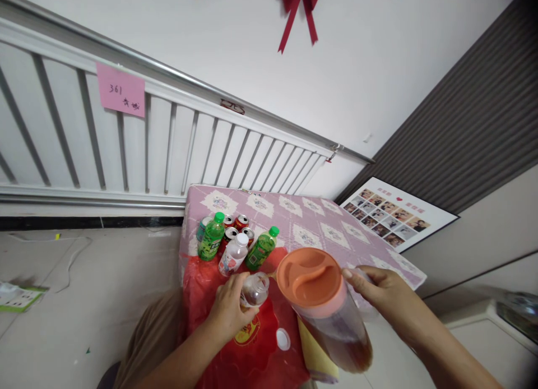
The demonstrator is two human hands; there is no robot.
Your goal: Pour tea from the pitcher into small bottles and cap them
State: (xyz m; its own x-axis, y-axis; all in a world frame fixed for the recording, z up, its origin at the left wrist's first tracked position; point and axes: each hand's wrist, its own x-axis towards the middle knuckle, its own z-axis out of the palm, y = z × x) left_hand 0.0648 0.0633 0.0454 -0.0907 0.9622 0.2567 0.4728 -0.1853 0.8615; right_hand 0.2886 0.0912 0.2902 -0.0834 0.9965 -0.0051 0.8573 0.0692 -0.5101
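Observation:
My left hand [230, 309] is wrapped round a clear plastic bottle [254, 288] with its mouth uncovered. In my right hand [380, 292] is the handle of a pitcher [328, 316] with an orange lid and brown liquid inside. The pitcher is tilted, its spout close to the bottle's mouth; whether liquid is flowing I cannot tell. A white bottle cap [283, 339] lies on a red plastic sheet [210, 350] below. Just beyond my left hand stand a white-capped bottle [233, 255] and two green bottles [211, 237], [262, 249].
Several opened drink cans [241, 222] cluster behind the bottles on a table with a purple patterned cover [290, 221]. A folded yellow cloth [315, 355] is under the pitcher. A white radiator [176, 137] runs along the wall; a photo board [390, 212] leans at the right.

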